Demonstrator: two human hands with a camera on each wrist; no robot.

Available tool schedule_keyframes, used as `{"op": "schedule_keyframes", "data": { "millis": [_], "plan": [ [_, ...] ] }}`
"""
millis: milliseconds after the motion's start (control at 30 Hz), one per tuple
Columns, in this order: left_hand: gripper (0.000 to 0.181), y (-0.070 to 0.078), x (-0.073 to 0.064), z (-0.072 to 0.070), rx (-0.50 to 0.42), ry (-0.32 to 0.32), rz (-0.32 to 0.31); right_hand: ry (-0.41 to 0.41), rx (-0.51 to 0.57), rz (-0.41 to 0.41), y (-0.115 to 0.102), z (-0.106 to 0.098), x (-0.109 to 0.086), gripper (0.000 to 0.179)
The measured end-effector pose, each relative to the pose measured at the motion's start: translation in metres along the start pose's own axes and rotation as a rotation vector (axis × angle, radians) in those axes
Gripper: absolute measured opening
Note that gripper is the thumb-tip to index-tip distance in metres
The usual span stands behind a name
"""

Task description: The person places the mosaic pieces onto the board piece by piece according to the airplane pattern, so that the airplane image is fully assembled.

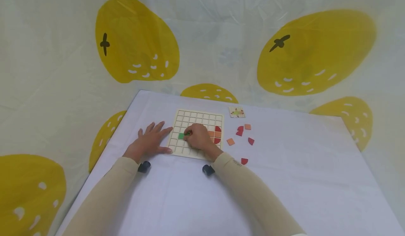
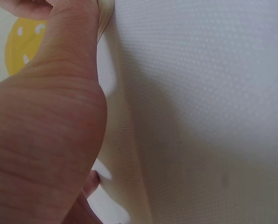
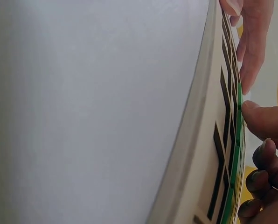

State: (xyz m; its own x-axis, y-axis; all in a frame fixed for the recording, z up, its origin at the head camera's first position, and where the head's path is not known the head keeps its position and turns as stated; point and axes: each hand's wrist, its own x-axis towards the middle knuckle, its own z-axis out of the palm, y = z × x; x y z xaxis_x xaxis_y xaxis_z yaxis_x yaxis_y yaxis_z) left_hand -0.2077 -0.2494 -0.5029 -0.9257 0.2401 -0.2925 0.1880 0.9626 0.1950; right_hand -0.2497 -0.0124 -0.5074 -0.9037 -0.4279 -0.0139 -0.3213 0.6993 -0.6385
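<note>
A pale square grid board (image 1: 191,114) lies on the white table. My left hand (image 1: 148,141) is spread flat at its left side, index fingertip and thumb tip right at the board's edge. Over the middle of the board, my right hand (image 1: 200,137) bends its fingers down and pinches at a green tile (image 1: 188,133) in the row. Another green tile (image 1: 181,136) sits just left of those fingertips. In the right wrist view the thumb (image 3: 265,120) meets the line of green tiles (image 3: 235,161). Orange tiles (image 1: 217,134) and red quarter-round pieces (image 1: 217,141) fill cells at the board's right side, partly behind my hand.
Right of the board lie loose orange squares (image 1: 248,126) and several red pieces (image 1: 251,141), one red piece (image 1: 244,161) close to my right sleeve. A small picture card (image 1: 237,111) lies beyond the board's far right corner. A fruit-patterned cloth (image 1: 218,35) hangs behind the table.
</note>
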Motion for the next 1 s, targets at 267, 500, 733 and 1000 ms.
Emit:
{"op": "schedule_keyframes", "data": {
  "millis": [267,500,733,1000],
  "plan": [
    [0.101,0.004,0.000,-0.001,-0.015,-0.007,-0.007,0.020,0.102,0.007,0.022,-0.021,-0.009,0.008],
    [0.102,0.005,-0.001,-0.003,-0.026,-0.017,-0.023,0.027,0.079,0.089,0.059,-0.055,-0.015,0.009],
    [0.102,0.009,-0.005,-0.007,-0.038,-0.020,-0.030,0.025,0.047,0.242,0.095,-0.094,-0.029,0.014],
    [0.103,0.005,-0.002,-0.002,-0.033,-0.022,-0.036,0.032,0.009,0.391,0.136,-0.128,-0.051,0.023]
  ]
}}
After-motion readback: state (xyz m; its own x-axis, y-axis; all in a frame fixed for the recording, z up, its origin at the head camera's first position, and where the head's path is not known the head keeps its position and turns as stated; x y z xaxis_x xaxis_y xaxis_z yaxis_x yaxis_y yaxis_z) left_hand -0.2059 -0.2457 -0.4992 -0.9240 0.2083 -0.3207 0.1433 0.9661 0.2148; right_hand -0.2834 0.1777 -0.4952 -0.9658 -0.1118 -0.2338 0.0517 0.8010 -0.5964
